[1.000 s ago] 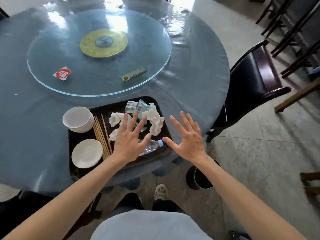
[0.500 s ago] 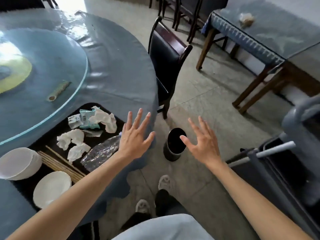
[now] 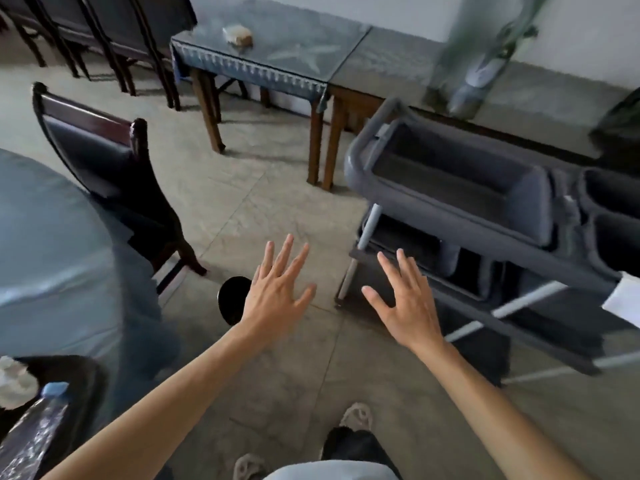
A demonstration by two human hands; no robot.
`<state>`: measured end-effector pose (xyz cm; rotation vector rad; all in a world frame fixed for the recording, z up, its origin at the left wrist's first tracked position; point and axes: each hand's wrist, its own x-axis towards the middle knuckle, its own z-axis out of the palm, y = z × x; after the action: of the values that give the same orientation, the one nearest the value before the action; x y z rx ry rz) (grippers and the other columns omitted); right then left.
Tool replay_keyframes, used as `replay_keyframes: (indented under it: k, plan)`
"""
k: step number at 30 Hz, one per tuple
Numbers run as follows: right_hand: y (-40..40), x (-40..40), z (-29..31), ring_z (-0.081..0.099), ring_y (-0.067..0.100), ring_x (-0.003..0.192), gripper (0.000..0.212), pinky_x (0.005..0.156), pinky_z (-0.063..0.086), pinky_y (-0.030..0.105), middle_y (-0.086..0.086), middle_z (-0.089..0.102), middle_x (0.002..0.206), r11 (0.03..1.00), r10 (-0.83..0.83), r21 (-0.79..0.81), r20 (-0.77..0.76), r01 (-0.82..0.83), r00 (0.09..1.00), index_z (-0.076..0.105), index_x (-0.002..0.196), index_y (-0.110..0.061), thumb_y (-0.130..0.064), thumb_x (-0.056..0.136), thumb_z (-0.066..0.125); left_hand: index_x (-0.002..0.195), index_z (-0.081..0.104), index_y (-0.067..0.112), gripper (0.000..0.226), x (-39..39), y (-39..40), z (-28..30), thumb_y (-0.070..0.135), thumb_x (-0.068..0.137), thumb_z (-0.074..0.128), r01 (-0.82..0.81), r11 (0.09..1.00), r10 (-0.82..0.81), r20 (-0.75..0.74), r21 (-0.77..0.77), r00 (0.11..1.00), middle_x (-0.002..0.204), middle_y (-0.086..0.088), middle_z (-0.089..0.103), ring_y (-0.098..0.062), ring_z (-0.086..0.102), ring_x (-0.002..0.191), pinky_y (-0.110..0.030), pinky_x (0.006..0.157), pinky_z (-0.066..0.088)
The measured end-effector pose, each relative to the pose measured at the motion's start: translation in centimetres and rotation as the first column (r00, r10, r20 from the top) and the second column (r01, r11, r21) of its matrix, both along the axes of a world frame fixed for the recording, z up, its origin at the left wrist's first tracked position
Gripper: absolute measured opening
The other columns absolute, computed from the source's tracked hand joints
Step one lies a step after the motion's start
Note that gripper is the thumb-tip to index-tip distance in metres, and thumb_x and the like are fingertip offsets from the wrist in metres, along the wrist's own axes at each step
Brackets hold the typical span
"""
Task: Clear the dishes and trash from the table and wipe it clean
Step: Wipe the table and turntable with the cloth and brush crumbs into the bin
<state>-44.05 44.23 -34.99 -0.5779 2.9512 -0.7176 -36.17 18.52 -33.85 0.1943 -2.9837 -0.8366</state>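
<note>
Now view swung right: cart [image 3: 485, 188] ahead, tray [image 3: 86, 379] at lower-left edge.

Left hand [image 3: 277, 292] and right hand [image 3: 408, 303] spread empty over floor; grey cart [image 3: 485, 199] right, black bin [image 3: 230, 299] beside round table [image 3: 52, 244].

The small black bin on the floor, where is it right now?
In the head view the black bin stands on the floor left of centre, partly hidden behind the left hand, between the round table's edge and the grey cart.

Tray [image 3: 86, 372] and bottle [image 3: 31, 441] cut off at left edge
</note>
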Motion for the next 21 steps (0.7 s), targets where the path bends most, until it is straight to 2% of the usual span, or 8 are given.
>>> replay_keyframes:
  k: [7, 14, 17, 21]
  plan:
    - [14.2, -4.2, 0.9, 0.001, 0.02, 0.16, 0.077, 0.129, 0.009, 0.048, -0.001, 0.005, 0.174, 0.975, -0.215, -0.057, -0.001, 0.214, 0.977, 0.017, 0.163, -0.044, -0.078, 0.095, 0.033, 0.16, 0.002, 0.043, 0.071, -10.7, 14.3, 0.4, 0.061, 0.099, 0.033, 0.235, 0.972, -0.235, 0.0, -0.005, 0.972, 0.168, 0.014, -0.015, -0.019, -0.024, 0.152, -0.047, 0.126, 0.009]
    - [28.3, -5.9, 0.5, 0.006, 0.024, 0.16, 0.072, 0.127, 0.015, 0.048, 0.001, 0.01, 0.173, 0.885, -0.455, -0.098, 0.02, 0.454, 0.89, 0.022, 0.163, -0.04, -0.067, 0.099, 0.043, 0.161, 0.004, 0.04, 0.073, -17.7, 29.5, 1.0, 0.047, 0.102, 0.046, 0.496, 0.868, -0.496, -0.031, 0.005, 0.868, 0.169, 0.014, -0.014, -0.022, -0.019, 0.155, -0.049, 0.126, 0.006]
    - [33.3, -5.8, -0.2, 0.008, 0.024, 0.16, 0.075, 0.127, 0.019, 0.05, 0.001, 0.012, 0.173, 0.811, -0.564, -0.14, 0.075, 0.568, 0.823, 0.024, 0.163, -0.038, -0.07, 0.098, 0.043, 0.161, 0.002, 0.038, 0.074, -19.6, 34.9, 1.0, 0.043, 0.103, 0.047, 0.598, 0.802, -0.598, -0.009, -0.006, 0.802, 0.168, 0.014, -0.016, -0.022, -0.023, 0.154, -0.047, 0.125, 0.002]
    - [37.9, -5.6, -0.9, 0.007, 0.02, 0.16, 0.073, 0.126, 0.018, 0.047, -0.001, 0.009, 0.173, 0.683, -0.67, -0.215, 0.195, 0.698, 0.716, 0.02, 0.163, -0.039, -0.057, 0.101, 0.053, 0.162, 0.004, 0.035, 0.076, -22.4, 40.7, 0.5, 0.034, 0.102, 0.051, 0.715, 0.699, -0.715, 0.007, -0.018, 0.699, 0.169, 0.011, -0.014, -0.023, -0.024, 0.153, -0.047, 0.124, 0.0]
